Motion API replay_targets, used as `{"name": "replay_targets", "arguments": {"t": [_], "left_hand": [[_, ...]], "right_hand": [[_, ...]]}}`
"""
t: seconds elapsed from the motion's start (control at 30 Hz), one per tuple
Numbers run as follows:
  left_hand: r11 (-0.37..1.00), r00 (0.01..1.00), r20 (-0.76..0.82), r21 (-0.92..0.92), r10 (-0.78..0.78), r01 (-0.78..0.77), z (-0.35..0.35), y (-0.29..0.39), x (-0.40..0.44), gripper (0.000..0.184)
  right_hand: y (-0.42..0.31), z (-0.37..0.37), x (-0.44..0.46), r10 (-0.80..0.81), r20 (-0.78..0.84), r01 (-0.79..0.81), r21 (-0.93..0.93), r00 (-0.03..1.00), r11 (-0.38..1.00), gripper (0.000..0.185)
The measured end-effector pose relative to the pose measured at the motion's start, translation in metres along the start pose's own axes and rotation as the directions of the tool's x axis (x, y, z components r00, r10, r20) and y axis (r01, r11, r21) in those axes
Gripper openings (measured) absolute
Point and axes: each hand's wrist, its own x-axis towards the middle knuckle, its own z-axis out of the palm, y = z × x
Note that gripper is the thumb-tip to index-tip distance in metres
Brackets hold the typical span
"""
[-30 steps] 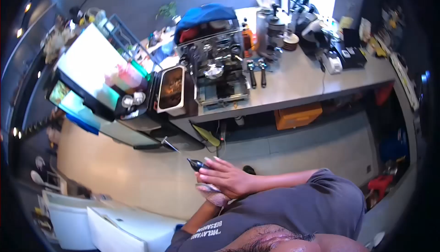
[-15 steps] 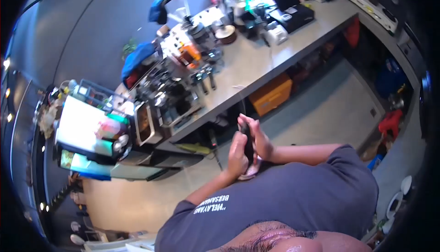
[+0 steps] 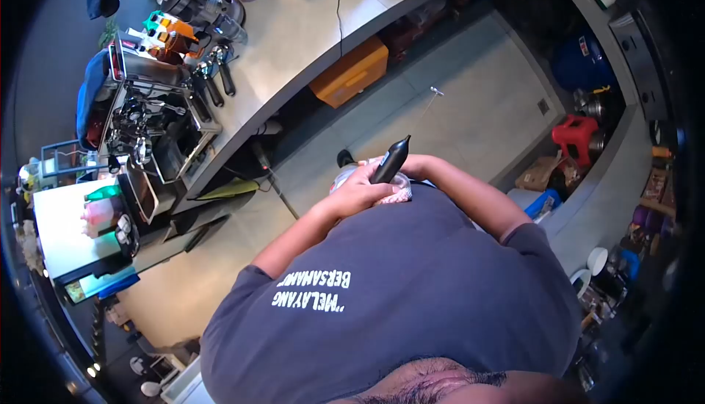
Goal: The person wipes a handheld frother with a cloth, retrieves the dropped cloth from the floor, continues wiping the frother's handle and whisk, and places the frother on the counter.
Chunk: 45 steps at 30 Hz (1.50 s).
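A handheld milk frother (image 3: 391, 161) with a black tapered handle stands up in front of my belly, its thin shaft ending in a small whisk head (image 3: 436, 92). My left hand (image 3: 356, 192) is closed round the lower handle. From the other side, my right hand (image 3: 413, 164) curls in behind it; its fingers are mostly hidden. A pale patterned cloth (image 3: 399, 191) bunches between the hands below the handle. Something clear or whitish shows at the left hand's outer edge, too hidden to name.
Along the counter (image 3: 286, 44) stand an espresso machine (image 3: 158, 121), portafilters (image 3: 220, 73) and a grinder (image 3: 187, 0). Below it sits an orange crate (image 3: 352, 73). A red stool (image 3: 576, 139) and a blue container (image 3: 580, 62) stand at right. A lit display (image 3: 73, 220) is at left.
My view has tilted down and turned, so the counter has shifted up and left. Both hands have come lower against my belly, and the frother now leans right instead of left.
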Motion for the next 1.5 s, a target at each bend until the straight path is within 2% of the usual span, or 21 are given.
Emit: {"name": "replay_targets", "arguments": {"t": [0.07, 0.1, 0.2, 0.23, 0.3, 0.33, 0.37, 0.4, 0.47, 0.5, 0.57, 0.63, 0.7, 0.77, 0.87, 0.9, 1.1, 1.2, 1.27, 1.4, 1.5], "left_hand": [[0.996, 0.993, -0.081, -0.006, 0.09, -0.091, -0.003, 0.018, 0.005, 0.019], [0.985, 0.985, -0.12, -0.103, 0.126, -0.138, -0.004, 0.029, 0.005, 0.017], [0.95, 0.922, -0.26, -0.048, 0.287, -0.309, -0.024, 0.02, 0.016, 0.015], [0.942, 0.907, -0.286, -0.041, 0.309, -0.333, -0.03, 0.018, 0.017, 0.016], [0.931, 0.878, -0.344, -0.031, 0.332, -0.364, -0.042, 0.016, 0.011, 0.022], [0.906, 0.874, -0.348, -0.127, 0.34, -0.403, -0.05, 0.019, 0.009, 0.027], [0.871, 0.869, -0.352, -0.222, 0.347, -0.438, -0.059, 0.022, 0.005, 0.032], [0.828, 0.867, -0.354, -0.315, 0.352, -0.464, -0.067, 0.027, 0.0, 0.037], [0.837, 0.855, -0.373, -0.277, 0.36, -0.473, -0.089, 0.035, -0.001, 0.047], [0.828, 0.841, -0.395, -0.27, 0.37, -0.491, -0.099, 0.038, 0.001, 0.046], [0.82, 0.796, -0.45, -0.206, 0.404, -0.533, -0.126, 0.037, 0.01, 0.048], [0.776, 0.875, -0.431, -0.467, 0.219, -0.424, -0.153, 0.06, -0.003, 0.05], [0.668, 0.921, -0.352, -0.648, 0.164, -0.367, -0.181, 0.073, -0.014, 0.054], [0.65, 0.914, -0.347, -0.649, 0.209, -0.395, -0.209, 0.081, -0.021, 0.054], [0.646, 0.861, -0.337, -0.569, 0.381, -0.509, -0.25, 0.103, -0.041, 0.049], [0.669, 0.845, -0.349, -0.517, 0.405, -0.534, -0.259, 0.112, -0.046, 0.052], [0.753, 0.862, -0.16, -0.427, 0.482, -0.501, -0.299, 0.154, -0.071, 0.067], [0.81, 0.855, -0.056, -0.296, 0.515, -0.507, -0.307, 0.167, -0.074, 0.071], [0.83, 0.852, 0.028, -0.243, 0.523, -0.502, -0.307, 0.179, -0.07, 0.073], [0.88, 0.87, 0.139, -0.094, 0.474, -0.465, -0.299, 0.198, -0.05, 0.073], [0.882, 0.88, 0.13, 0.061, 0.457, -0.468, -0.291, 0.219, -0.032, 0.069]], "right_hand": [[-0.02, -0.007, 0.006, -0.17, -0.037, 0.139, -0.423, 0.985, 0.896, 0.038], [-0.029, -0.006, -0.004, -0.071, -0.067, 0.056, -0.212, 0.995, 0.976, 0.037], [-0.054, 0.018, -0.02, -0.334, -0.272, 0.121, -0.584, 0.903, 0.802, 0.046], [-0.062, 0.033, -0.023, -0.407, -0.395, 0.236, -0.414, 0.824, 0.879, 0.041], [-0.091, 0.04, -0.027, -0.666, -0.235, 0.102, -0.899, 0.708, 0.426, 0.037], [-0.101, 0.038, -0.025, -0.744, -0.083, 0.003, -0.994, 0.663, 0.113, 0.034], [-0.101, 0.023, -0.015, -0.634, 0.033, 0.209, -0.956, 0.772, 0.205, 0.029], [-0.103, 0.023, -0.007, -0.518, -0.063, 0.213, -0.864, 0.853, 0.456, 0.028], [-0.108, 0.027, 0.008, -0.206, -0.163, 0.091, -0.531, 0.965, 0.842, 0.026], [-0.119, 0.031, 0.016, -0.063, -0.204, -0.013, -0.353, 0.977, 0.936, 0.027], [-0.143, 0.034, 0.037, -0.101, -0.016, 0.083, -0.445, 0.995, 0.892, 0.027], [-0.162, 0.035, 0.061, -0.049, 0.105, 0.094, -0.475, 0.993, 0.875, 0.03], [-0.179, 0.041, 0.086, -0.033, 0.046, 0.05, -0.444, 0.998, 0.895, 0.03], [-0.196, 0.058, 0.107, -0.097, -0.027, 0.083, -0.327, 0.995, 0.941, 0.028], [-0.224, 0.076, 0.141, -0.021, -0.349, -0.091, -0.303, 0.937, 0.949, 0.024], [-0.223, 0.074, 0.156, -0.115, -0.279, 0.071, -0.163, 0.953, 0.984, 0.023], [-0.276, 0.093, 0.206, -0.076, -0.319, 0.171, 0.282, 0.945, 0.944, 0.03], [-0.269, 0.078, 0.19, -0.468, -0.488, 0.62, 0.21, 0.737, 0.756, 0.038], [-0.282, 0.079, 0.185, -0.607, -0.509, 0.766, 0.185, 0.611, 0.616, 0.041], [-0.308, 0.085, 0.19, -0.681, -0.558, 0.863, 0.143, 0.475, 0.484, 0.046], [-0.347, 0.093, 0.192, -0.804, -0.46, 0.846, -0.181, 0.378, 0.501, 0.035]]}}
